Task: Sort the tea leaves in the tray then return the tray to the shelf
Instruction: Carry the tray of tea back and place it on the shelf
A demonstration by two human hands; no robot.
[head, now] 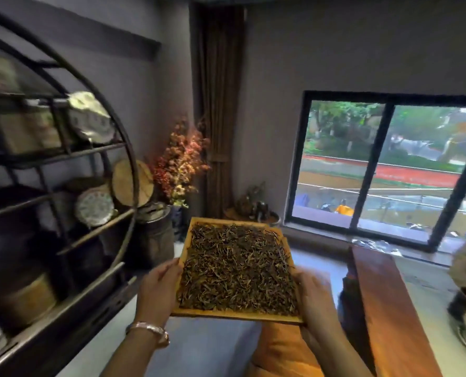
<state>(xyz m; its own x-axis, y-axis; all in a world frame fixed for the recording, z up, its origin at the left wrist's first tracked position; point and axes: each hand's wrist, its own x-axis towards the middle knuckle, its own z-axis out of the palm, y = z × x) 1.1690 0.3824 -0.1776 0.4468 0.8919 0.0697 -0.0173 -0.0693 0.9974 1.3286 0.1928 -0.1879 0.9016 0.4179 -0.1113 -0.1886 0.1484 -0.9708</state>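
- tray (237, 314): shallow wooden frame, carried in the air in front of the person, clear of any surface; the round shelf (63, 159) stands to the tray's left, the worktop (389, 308) to its right.
- tea leaves (237, 268): dark, wiry, spread in an even layer from wall to wall of the tray, none seen spilled beyond it.
- left hand (158, 292): grasps the tray's left edge, thumb over the rim; a bracelet (151, 329) sits at the wrist.
- right hand (314, 295): grasps the tray's right edge, likewise closed on the rim.
- step in hand, as judged: carrying the tray, probably toward the shelf on its left.
- done well: keep the tray level, both hands at equal height, turn slowly so the loose leaves do not slide over the low walls, and pick a free tier before sliding the tray in flat.
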